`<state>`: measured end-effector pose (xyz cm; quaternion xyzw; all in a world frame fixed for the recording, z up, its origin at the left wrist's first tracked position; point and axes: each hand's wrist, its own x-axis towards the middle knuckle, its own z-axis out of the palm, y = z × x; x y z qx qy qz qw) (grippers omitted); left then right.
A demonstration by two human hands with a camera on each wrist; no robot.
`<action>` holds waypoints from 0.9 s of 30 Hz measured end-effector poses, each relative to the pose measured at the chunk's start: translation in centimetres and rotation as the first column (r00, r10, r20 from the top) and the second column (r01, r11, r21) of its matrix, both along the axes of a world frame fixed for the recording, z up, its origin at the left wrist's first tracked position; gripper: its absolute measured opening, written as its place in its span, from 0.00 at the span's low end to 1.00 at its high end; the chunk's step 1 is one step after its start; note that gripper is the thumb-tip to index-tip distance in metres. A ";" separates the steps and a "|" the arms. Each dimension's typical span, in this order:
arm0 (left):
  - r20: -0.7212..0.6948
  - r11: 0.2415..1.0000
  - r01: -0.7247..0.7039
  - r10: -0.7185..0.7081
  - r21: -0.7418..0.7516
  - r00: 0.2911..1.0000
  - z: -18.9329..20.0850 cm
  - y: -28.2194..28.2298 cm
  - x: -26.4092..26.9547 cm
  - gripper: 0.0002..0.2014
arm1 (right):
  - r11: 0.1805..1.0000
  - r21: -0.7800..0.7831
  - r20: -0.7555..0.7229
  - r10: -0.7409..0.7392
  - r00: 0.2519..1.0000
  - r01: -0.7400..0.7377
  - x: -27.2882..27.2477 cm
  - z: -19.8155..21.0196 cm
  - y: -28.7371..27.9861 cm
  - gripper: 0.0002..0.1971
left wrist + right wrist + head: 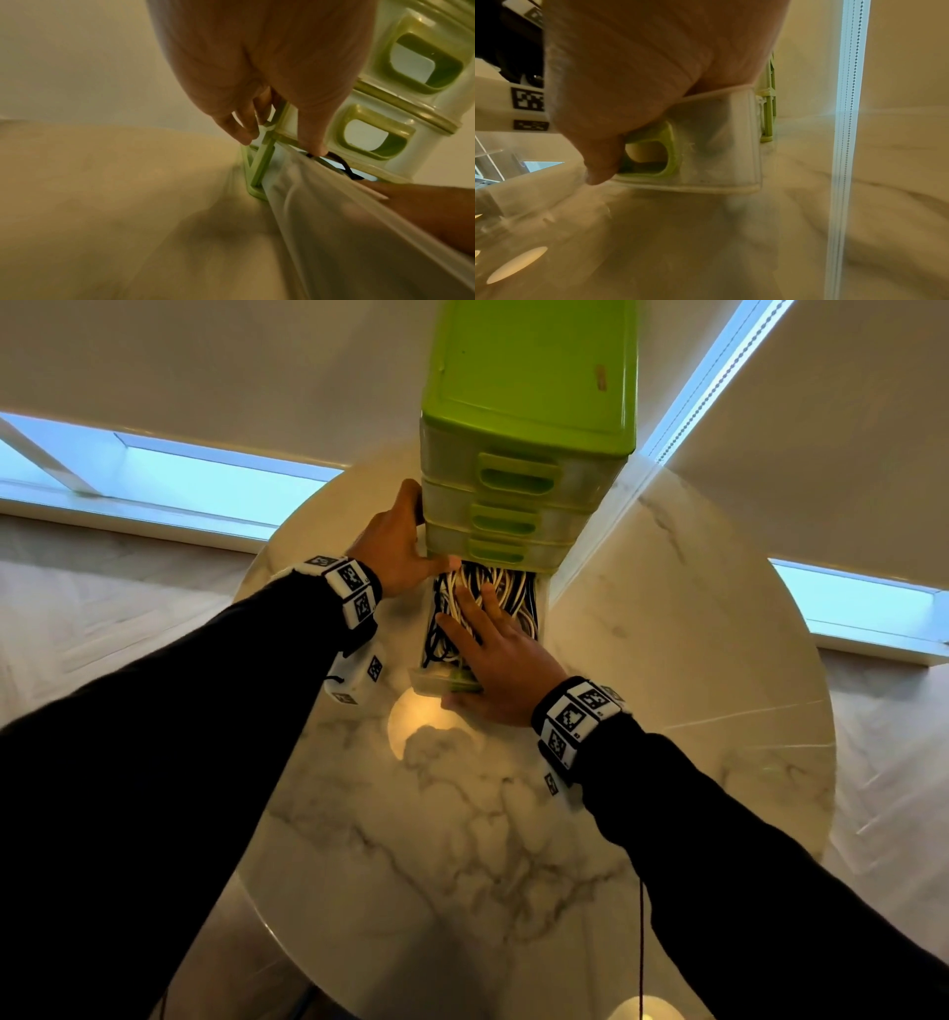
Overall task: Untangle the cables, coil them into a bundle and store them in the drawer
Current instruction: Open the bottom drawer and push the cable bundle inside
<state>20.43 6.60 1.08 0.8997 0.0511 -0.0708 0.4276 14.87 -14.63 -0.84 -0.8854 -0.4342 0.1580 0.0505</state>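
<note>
the cables [482, 603], black and white, lay in the bottom drawer [436, 683], pulled out of the green cabinet [529, 403] on the marble table [462, 814]. the right hand [500, 672] lay flat on them, fingers straight, thumb at the drawer's green handle [671, 150]. the left hand [395, 546] held the cabinet's left corner, fingers curled behind the frame [264, 154], thumb in front.

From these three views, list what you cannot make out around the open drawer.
- Head view: the cables are partly covered by the right hand, so whether they are neatly coiled is unclear.
- Head view: the drawer front is hidden under that hand.
- Left wrist view: the left hand blocks much of the cabinet frame; the drawer's inside is blurred.
- Right wrist view: the frosted wall hides the cables.
</note>
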 end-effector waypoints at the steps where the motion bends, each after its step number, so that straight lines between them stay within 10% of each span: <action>1: 0.010 1.000 -0.012 0.012 0.007 1.000 0.0 -0.2 0.1 0.44 | 1.000 0.003 0.004 -0.002 1.000 0.002 -0.1 -0.1 0.0 0.49; 27: -0.085 0.999 0.050 -0.050 -0.009 0.995 -0.1 0.9 1.2 0.44 | 0.962 0.268 0.375 -0.063 0.925 -0.043 4.7 -0.7 0.2 0.16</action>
